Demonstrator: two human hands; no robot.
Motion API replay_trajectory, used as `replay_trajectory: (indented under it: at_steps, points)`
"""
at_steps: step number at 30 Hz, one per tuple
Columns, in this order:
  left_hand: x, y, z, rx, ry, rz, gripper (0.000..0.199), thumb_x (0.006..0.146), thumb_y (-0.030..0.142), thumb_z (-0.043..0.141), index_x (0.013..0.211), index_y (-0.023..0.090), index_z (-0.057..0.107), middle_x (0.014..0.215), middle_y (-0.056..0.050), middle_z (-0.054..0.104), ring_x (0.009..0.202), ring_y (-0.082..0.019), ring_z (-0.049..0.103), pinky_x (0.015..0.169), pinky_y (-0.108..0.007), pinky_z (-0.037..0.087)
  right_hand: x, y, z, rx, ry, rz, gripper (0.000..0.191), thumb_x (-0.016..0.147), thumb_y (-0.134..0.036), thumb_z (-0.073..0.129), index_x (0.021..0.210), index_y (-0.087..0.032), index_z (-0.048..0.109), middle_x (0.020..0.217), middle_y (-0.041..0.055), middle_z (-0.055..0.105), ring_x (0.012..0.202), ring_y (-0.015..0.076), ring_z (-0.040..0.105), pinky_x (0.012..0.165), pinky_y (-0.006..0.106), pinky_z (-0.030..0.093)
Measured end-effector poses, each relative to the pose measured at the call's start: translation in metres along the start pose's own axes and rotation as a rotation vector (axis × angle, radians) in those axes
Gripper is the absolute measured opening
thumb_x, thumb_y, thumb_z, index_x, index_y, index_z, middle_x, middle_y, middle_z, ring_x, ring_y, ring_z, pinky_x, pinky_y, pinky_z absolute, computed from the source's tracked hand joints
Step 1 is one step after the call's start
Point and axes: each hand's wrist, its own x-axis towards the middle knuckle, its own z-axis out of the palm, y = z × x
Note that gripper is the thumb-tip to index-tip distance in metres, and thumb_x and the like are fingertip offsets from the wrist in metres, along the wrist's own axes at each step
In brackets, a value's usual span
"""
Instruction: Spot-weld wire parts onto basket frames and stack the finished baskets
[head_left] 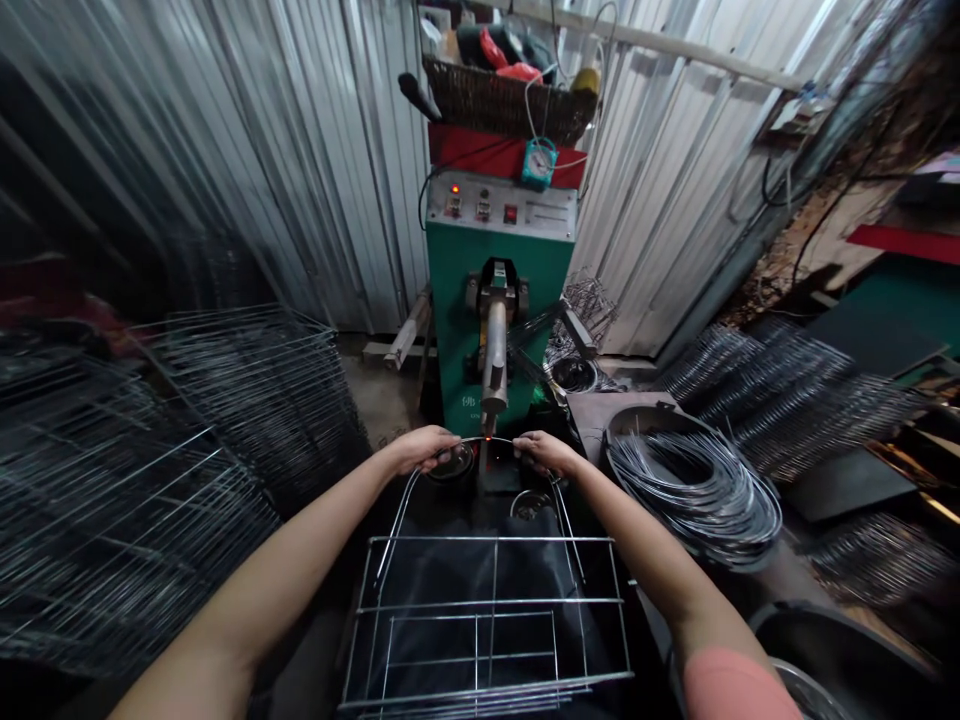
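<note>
My left hand (pixel 424 450) and my right hand (pixel 544 453) pinch a thin, bent metal wire (pixel 472 439) from either side. Its middle lies under the upper electrode (pixel 494 350) of a green spot welder (pixel 456 300), where a small spot glows red-orange. From near both hands, curved wire lengths run down towards me. Below my hands, in front of my body, is a wire grid frame (pixel 495 601) with a smaller rectangular grid within it. Whether the curved wires join this frame, I cannot tell.
Stacked wire racks (pixel 255 400) stand at the left. On the right, a round tub holds coiled wire rings (pixel 697 490), with ribbed bundles of metal wire (pixel 787 380) behind. A wicker basket (pixel 502 100) of odds and ends tops the welder, against corrugated metal sheeting (pixel 322 150).
</note>
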Motion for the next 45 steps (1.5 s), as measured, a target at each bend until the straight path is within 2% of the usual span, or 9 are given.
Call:
replay_trajectory:
  at_steps: [8, 16, 24, 35, 38, 40, 42, 45]
  points:
    - [0.004, 0.002, 0.007, -0.036, 0.018, -0.003, 0.036, 0.072, 0.050, 0.055, 0.072, 0.016, 0.048, 0.046, 0.008, 0.040, 0.029, -0.002, 0.024, 0.032, -0.018, 0.014, -0.004, 0.000, -0.003, 0.020, 0.043, -0.031, 0.026, 0.089, -0.025, 0.042, 0.066, -0.015, 0.047, 0.038, -0.0102, 0.037, 0.025, 0.0031, 0.030, 0.027, 0.015, 0.019]
    - [0.006, -0.002, 0.007, -0.076, -0.014, 0.018, 0.040, 0.067, 0.053, 0.059, 0.073, 0.015, 0.050, 0.045, 0.008, 0.040, 0.029, -0.002, 0.024, 0.032, -0.018, 0.014, -0.004, 0.002, -0.002, 0.020, 0.057, -0.024, 0.027, 0.090, -0.022, 0.040, 0.065, -0.015, 0.047, 0.038, -0.0097, 0.039, 0.025, 0.0026, 0.030, 0.027, 0.015, 0.019]
    - [0.009, -0.002, 0.004, -0.103, -0.040, 0.000, 0.037, 0.067, 0.050, 0.061, 0.071, 0.015, 0.050, 0.045, 0.007, 0.043, 0.029, -0.003, 0.026, 0.032, -0.018, 0.013, -0.004, 0.000, -0.004, 0.037, 0.018, 0.043, 0.026, 0.091, -0.024, 0.038, 0.069, -0.016, 0.047, 0.040, -0.0099, 0.038, 0.024, 0.0029, 0.030, 0.026, 0.015, 0.019]
    - [0.002, 0.005, 0.007, -0.116, -0.021, -0.014, 0.033, 0.067, 0.047, 0.062, 0.066, 0.016, 0.051, 0.043, 0.006, 0.040, 0.029, -0.004, 0.024, 0.032, -0.018, 0.013, -0.005, 0.001, 0.000, 0.048, 0.043, 0.022, 0.028, 0.091, -0.023, 0.039, 0.066, -0.015, 0.049, 0.038, -0.0095, 0.038, 0.024, 0.0036, 0.030, 0.027, 0.015, 0.019]
    - [-0.007, 0.010, 0.010, -0.111, -0.006, -0.009, 0.035, 0.065, 0.048, 0.064, 0.062, 0.016, 0.049, 0.042, 0.006, 0.040, 0.028, -0.003, 0.024, 0.032, -0.018, 0.011, -0.008, 0.004, 0.000, 0.042, 0.054, 0.018, 0.028, 0.091, -0.024, 0.041, 0.065, -0.015, 0.050, 0.039, -0.0081, 0.041, 0.027, 0.0045, 0.036, 0.030, 0.015, 0.024]
    - [-0.017, 0.017, 0.014, -0.106, -0.001, -0.005, 0.036, 0.064, 0.048, 0.066, 0.062, 0.016, 0.049, 0.043, 0.005, 0.041, 0.028, -0.004, 0.026, 0.032, -0.017, 0.010, -0.018, 0.006, -0.001, 0.042, 0.067, 0.040, 0.025, 0.089, -0.025, 0.044, 0.067, -0.015, 0.051, 0.044, -0.0051, 0.049, 0.034, 0.0073, 0.046, 0.035, 0.016, 0.032]
    - [-0.031, 0.027, 0.022, -0.097, 0.003, -0.003, 0.034, 0.064, 0.046, 0.067, 0.063, 0.016, 0.050, 0.044, 0.004, 0.044, 0.028, -0.005, 0.031, 0.032, -0.017, 0.010, -0.040, 0.008, -0.001, -0.019, 0.166, 0.017, 0.019, 0.086, -0.025, 0.050, 0.070, -0.015, 0.054, 0.054, -0.0018, 0.056, 0.047, 0.0109, 0.055, 0.044, 0.019, 0.039]
    - [-0.053, 0.041, 0.039, -0.043, 0.055, 0.008, 0.030, 0.067, 0.041, 0.066, 0.063, 0.017, 0.049, 0.047, 0.002, 0.049, 0.031, -0.008, 0.040, 0.031, -0.018, 0.017, -0.099, 0.011, 0.011, -0.224, 0.438, -0.240, 0.012, 0.082, -0.026, 0.055, 0.075, -0.016, 0.059, 0.070, 0.0009, 0.062, 0.068, 0.0145, 0.058, 0.062, 0.023, 0.044]
